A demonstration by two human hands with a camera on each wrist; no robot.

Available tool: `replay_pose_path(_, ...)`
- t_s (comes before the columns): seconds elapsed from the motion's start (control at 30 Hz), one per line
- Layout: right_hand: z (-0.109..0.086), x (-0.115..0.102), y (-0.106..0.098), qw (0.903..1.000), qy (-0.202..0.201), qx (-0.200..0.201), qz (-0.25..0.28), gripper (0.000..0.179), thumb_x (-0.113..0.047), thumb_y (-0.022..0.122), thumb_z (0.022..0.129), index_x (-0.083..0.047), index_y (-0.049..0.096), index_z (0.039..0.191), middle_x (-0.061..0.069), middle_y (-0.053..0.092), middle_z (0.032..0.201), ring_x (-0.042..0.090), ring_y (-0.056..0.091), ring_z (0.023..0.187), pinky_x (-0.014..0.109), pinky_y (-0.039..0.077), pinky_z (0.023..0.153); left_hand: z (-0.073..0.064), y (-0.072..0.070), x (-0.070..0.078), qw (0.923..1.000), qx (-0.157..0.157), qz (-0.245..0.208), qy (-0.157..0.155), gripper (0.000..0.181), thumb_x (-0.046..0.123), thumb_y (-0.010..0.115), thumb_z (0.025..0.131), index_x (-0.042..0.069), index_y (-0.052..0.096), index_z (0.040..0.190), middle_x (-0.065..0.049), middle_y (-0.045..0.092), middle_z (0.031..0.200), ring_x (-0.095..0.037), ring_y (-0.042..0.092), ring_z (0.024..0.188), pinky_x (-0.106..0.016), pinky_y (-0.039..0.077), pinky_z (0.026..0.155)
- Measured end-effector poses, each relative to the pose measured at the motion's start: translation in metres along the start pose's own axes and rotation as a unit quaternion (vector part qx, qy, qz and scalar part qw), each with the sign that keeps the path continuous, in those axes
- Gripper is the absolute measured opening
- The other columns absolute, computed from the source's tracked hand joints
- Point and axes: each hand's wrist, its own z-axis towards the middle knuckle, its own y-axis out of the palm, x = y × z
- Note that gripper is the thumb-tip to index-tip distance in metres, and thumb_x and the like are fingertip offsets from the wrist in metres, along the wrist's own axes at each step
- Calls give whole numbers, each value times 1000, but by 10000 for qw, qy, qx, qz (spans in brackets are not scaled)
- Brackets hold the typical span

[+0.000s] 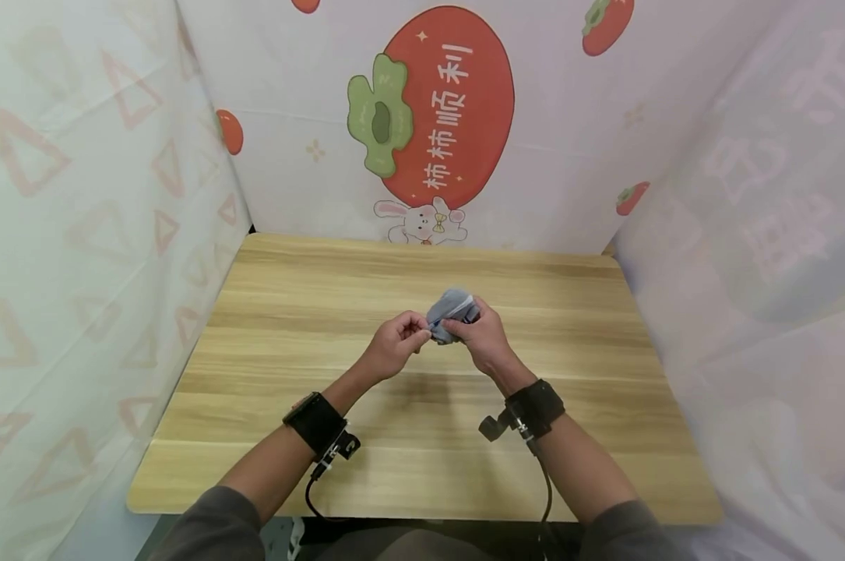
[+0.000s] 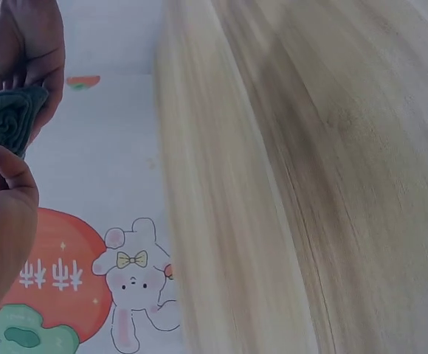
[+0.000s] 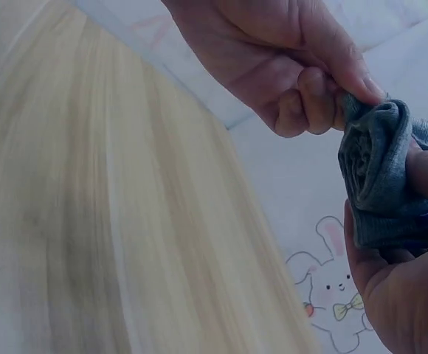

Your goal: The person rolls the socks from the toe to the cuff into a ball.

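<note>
Both hands are on a rolled-up piece of grey-blue knit cloth [image 1: 453, 306], held above the table. My right hand [image 1: 487, 336] grips the roll from the right, thumb across its near side and fingers behind it. From the left, my left hand [image 1: 396, 344] pinches an edge of the cloth between thumb and curled fingers. The right wrist view shows the coiled end of the cloth [image 3: 376, 166], its layers wound in a spiral, with a bit of bright blue low in the folds. Part of the same roll [image 2: 11, 122] appears at the left wrist view's edge.
A light wood-grain table [image 1: 254, 405] lies under the hands. White printed curtains surround it, the back one [image 1: 548, 156] with a big red persimmon and a rabbit. Each wrist wears a black strap [image 1: 317, 425] with a camera; cables run down toward the body.
</note>
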Motion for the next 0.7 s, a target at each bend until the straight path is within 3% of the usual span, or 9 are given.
replay_pose_path(0.3,-3,2,-8,9956,-121,-471,-807,52,2,71,82,-7,50,128,18,58,123,27,59,112,37,54,86,-1,-2,-6,9974,-278,-497,-442,10,12,56,96,2,53,96,-1,50,78,-9,49,68,-22,43,63)
replay_pose_path(0.43,-4,4,-9,9935,-235,-569,-955,51,1,71,81,-7,50,127,18,59,123,28,60,112,38,53,87,-2,-4,4,9964,-378,-579,-496,8,7,53,97,-1,52,96,-2,49,79,-11,49,69,-22,42,64)
replay_pose_path(0.6,-2,5,-9,9989,23,-360,-309,52,1,67,83,-7,49,131,17,57,127,22,60,111,33,55,84,-6,-3,26,9987,-460,23,-201,6,3,54,95,-2,53,94,-6,50,76,-11,48,65,-21,42,57)
replay_pose_path(0.7,-1,2,-7,9993,204,46,312,49,0,62,86,-7,48,132,16,56,128,17,63,103,29,55,78,-7,3,26,9985,-333,433,14,5,4,56,94,-1,54,94,-8,52,75,-9,47,62,-21,40,53)
